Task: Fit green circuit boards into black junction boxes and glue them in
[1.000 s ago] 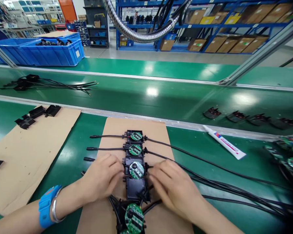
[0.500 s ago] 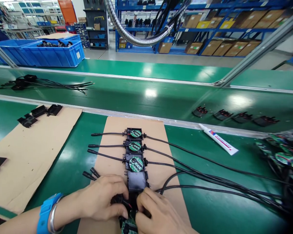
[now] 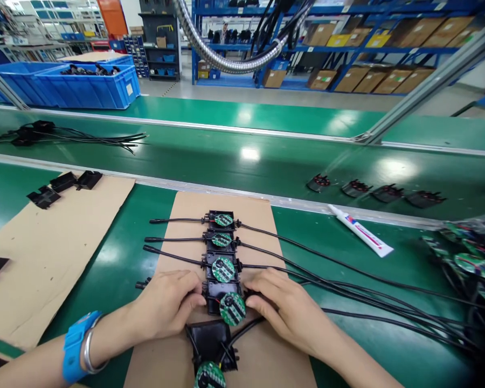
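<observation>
A row of black plastic housings with round green circuit boards runs down the cardboard sheet (image 3: 267, 355). My left hand (image 3: 172, 302) is closed in a pinch at the left side of the fourth housing (image 3: 213, 307), on a short black cable whose tip (image 3: 143, 283) shows behind the hand. My right hand (image 3: 281, 302) pinches a long black cable at that housing's right side; the fingertips partly hide the grip. Between both hands a circuit board (image 3: 232, 309) sits tilted over the housing's front edge. Nearer me lies another black housing (image 3: 210, 342) with a loose circuit board (image 3: 210, 375).
A white glue tube (image 3: 361, 231) lies right of the cardboard. Wired circuit boards (image 3: 469, 264) are heaped at far right. Black round parts (image 3: 355, 188) and a cable bundle (image 3: 36, 132) rest on the green belt (image 3: 210, 151) behind. Empty housings (image 3: 62, 183) lie on the left cardboard.
Both hands have moved forward and apart to the fourth housing, where a circuit board now sits. The nearer housing is uncovered. The parts on the belt have shifted left.
</observation>
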`<state>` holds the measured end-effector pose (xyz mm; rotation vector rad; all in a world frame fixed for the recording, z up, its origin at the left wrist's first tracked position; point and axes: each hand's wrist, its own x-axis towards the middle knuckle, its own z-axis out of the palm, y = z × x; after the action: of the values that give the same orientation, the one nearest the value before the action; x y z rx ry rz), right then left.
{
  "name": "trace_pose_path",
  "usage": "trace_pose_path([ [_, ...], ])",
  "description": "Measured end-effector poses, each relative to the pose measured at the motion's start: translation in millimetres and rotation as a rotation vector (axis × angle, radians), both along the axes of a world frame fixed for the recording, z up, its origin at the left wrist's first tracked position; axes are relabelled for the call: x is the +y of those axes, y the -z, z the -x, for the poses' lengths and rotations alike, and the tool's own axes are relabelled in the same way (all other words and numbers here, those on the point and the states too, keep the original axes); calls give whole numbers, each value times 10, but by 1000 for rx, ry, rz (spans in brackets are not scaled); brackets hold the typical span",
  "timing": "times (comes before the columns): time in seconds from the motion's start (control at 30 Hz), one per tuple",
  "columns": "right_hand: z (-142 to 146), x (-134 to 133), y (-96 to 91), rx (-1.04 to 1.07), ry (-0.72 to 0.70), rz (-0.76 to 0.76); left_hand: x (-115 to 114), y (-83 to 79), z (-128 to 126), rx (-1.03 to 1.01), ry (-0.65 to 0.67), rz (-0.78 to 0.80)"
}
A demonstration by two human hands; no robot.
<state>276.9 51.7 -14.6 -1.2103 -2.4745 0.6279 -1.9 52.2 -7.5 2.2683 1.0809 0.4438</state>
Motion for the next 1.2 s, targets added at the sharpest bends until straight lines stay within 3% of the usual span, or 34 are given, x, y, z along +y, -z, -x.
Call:
trace_pose_path([
  [0.17,75,-27,120,-56,31,-122,6,16,31,172,32,-101],
  [0.33,67,-114,92,-48,50,-228,-56,-53,26,278,20,-251],
  [0.47,60,-306,44,1,-114,-178,-171,-108,151,173,223,-149],
  [0.57,53,-412,30,-4,-132,-169,-238,-93,257,162,303,-189],
  [0.73,-79,-485,6,69,-130,-109,-398,-146,359,17,257,-296],
  [0.83,-122,-502,56,-3,-109,-112,-524,-155,393,87,230,-274],
  [1.03,-77,-505,203,-58,-81,-157,-630,-14,390,273,88,-187],
  [1.2,-68,-606,134,-58,-51,-177,-596,45,280,277,-26,-267],
])
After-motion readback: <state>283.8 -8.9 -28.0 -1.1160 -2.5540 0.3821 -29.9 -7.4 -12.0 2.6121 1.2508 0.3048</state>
